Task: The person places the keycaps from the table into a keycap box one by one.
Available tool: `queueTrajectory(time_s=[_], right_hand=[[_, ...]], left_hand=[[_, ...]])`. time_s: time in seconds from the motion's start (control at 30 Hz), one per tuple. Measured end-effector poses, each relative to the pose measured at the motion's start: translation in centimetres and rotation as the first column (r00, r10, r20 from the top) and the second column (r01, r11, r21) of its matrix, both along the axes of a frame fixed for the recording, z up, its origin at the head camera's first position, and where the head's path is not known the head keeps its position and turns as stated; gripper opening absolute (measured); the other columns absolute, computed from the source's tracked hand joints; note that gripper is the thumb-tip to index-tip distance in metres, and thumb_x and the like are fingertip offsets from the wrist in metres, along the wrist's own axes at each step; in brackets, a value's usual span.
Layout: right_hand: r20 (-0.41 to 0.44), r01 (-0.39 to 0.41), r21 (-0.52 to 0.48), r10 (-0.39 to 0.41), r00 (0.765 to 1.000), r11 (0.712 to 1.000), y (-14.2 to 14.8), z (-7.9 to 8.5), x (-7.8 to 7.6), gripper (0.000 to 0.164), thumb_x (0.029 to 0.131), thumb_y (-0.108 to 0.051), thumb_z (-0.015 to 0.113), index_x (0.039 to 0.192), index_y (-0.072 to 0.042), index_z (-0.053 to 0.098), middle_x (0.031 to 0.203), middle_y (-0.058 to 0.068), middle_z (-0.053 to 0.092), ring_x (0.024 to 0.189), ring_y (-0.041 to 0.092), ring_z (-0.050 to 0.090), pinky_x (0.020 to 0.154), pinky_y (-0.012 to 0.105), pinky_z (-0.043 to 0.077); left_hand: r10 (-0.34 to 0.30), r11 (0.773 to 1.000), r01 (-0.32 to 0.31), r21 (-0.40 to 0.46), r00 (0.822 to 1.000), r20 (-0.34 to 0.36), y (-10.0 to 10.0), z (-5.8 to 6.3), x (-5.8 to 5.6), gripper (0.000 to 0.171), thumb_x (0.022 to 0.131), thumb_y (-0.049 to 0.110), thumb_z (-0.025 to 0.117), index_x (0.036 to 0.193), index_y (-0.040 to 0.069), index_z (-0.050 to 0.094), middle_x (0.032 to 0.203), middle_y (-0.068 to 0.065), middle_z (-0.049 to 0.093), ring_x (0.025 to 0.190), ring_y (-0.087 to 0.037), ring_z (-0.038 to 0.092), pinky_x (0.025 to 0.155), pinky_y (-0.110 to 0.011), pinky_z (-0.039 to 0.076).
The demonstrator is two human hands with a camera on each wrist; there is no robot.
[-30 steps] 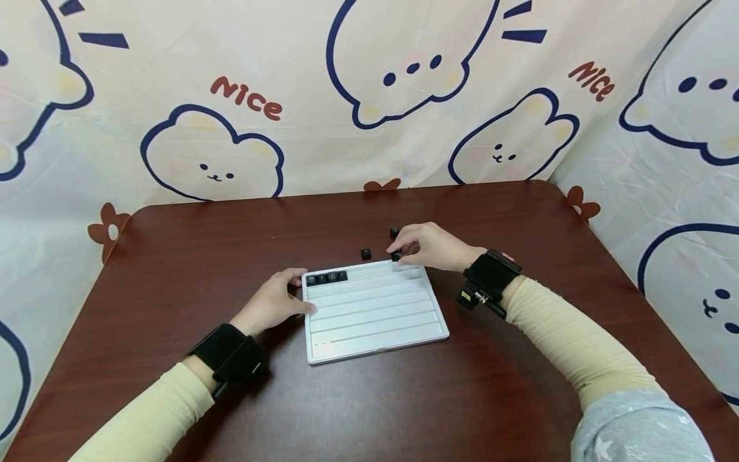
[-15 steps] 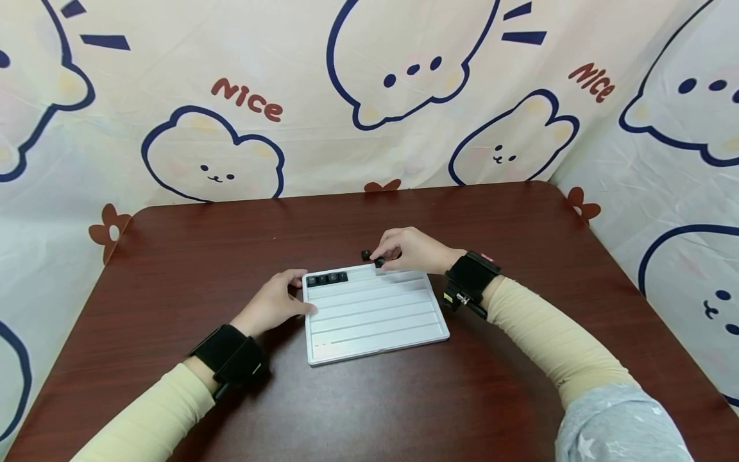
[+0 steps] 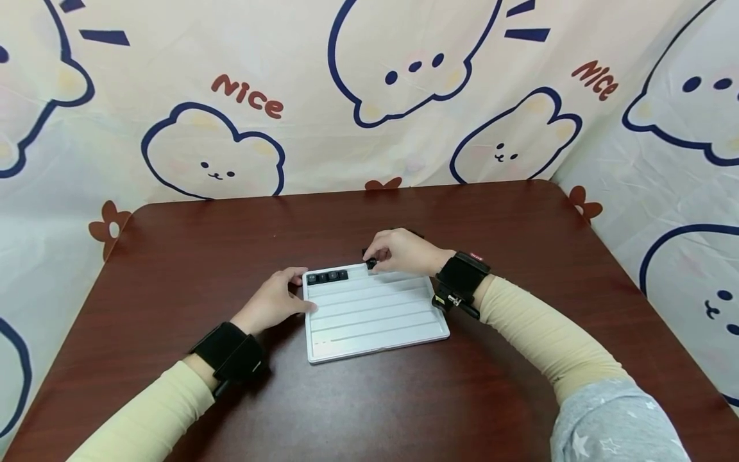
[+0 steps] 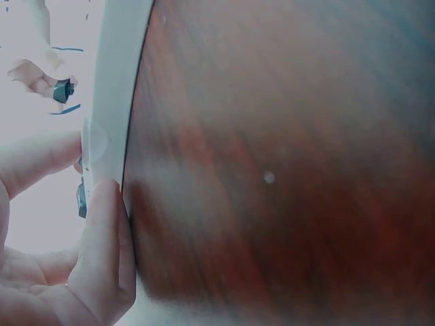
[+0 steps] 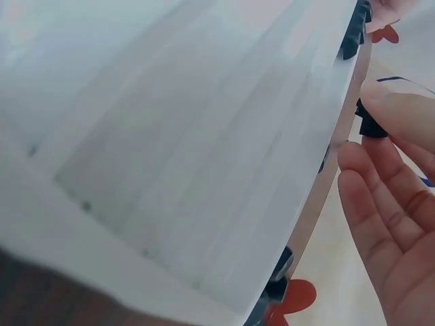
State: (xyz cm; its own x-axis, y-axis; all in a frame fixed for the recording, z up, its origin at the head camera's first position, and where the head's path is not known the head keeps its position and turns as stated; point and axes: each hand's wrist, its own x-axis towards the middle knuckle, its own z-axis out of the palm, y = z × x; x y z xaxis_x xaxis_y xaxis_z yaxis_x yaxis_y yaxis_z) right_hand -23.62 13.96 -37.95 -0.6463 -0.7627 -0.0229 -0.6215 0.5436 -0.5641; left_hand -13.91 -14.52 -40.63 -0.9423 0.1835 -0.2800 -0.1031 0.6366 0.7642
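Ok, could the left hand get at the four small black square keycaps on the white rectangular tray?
Probably yes: the left hand sits right beside the keycaps, with nothing visible between. Its fingers grip the tray at its left edge, though, so they would likely have to let go first.

- White tray (image 3: pixel 375 321): plastic in appearance; smooth, with straight shallow ridges and a soft sheen.
- Row of 4 black keycaps (image 3: pixel 327 278): plastic in appearance, faintly glossy.
- Pinched keycap (image 5: pixel 372 123): black, plastic-looking.
- Tabletop (image 3: pixel 323 417): reddish-brown wood grain; smooth, semi-gloss, with a diffuse highlight.
- Backdrop (image 3: pixel 312 64): thin printed sheet, cloth or plastic indistinguishable; creased, slight sheen.
- Wrist straps (image 3: pixel 464 276): black, mainly matt, fabric-like.
- Yellow sleeves (image 3: pixel 548 333): matt, wrinkled cloth.
- Grey sleeve (image 3: pixel 614 423): soft-looking matt cloth.
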Motion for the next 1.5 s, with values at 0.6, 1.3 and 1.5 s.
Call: queueTrajectory(time_s=[0.6, 1.3, 1.5], right_hand=[[-0.005, -0.044, 0.09, 0.044, 0.999, 0.995, -2.0, 0.3, 0.4, 0.021, 0.088, -0.006, 0.082, 0.108, -0.006, 0.077, 0.103, 0.002, 0.068, 0.09, 0.015, 0.06, 0.082, 0.028, 0.051], [-0.094, -0.1, 0.128, 0.112, 0.989, 0.987, -3.7, 0.3, 0.7, 0.019, 0.086, 0.0, 0.08, 0.103, -0.005, 0.075, 0.095, 0.003, 0.063, 0.085, 0.016, 0.057, 0.079, 0.028, 0.049], [-0.072, -0.088, 0.152, 0.099, 0.992, 0.985, -4.0, 0.2, 0.7, 0.019, 0.087, -0.001, 0.079, 0.105, -0.006, 0.075, 0.097, 0.002, 0.063, 0.087, 0.016, 0.058, 0.08, 0.027, 0.049]], left_hand=[[0.006, 1.0, -0.006, 0.002, 1.0, -0.003, 0.2, -0.3, 0.0, 0.075, 0.086, 0.01, 0.083, 0.148, -0.005, 0.045, 0.128, -0.019, 0.053, 0.095, -0.027, 0.053, 0.071, -0.032, 0.047], [0.0, 1.0, 0.0, -0.025, 1.0, -0.007, 0.1, -0.2, -0.3, 0.076, 0.085, 0.011, 0.083, 0.149, -0.005, 0.044, 0.125, -0.018, 0.054, 0.091, -0.026, 0.053, 0.069, -0.032, 0.046], [0.005, 1.0, -0.005, -0.023, 1.0, -0.006, 0.2, -0.2, -0.3, 0.076, 0.085, 0.011, 0.084, 0.148, -0.005, 0.045, 0.125, -0.018, 0.054, 0.091, -0.026, 0.054, 0.069, -0.032, 0.046]])
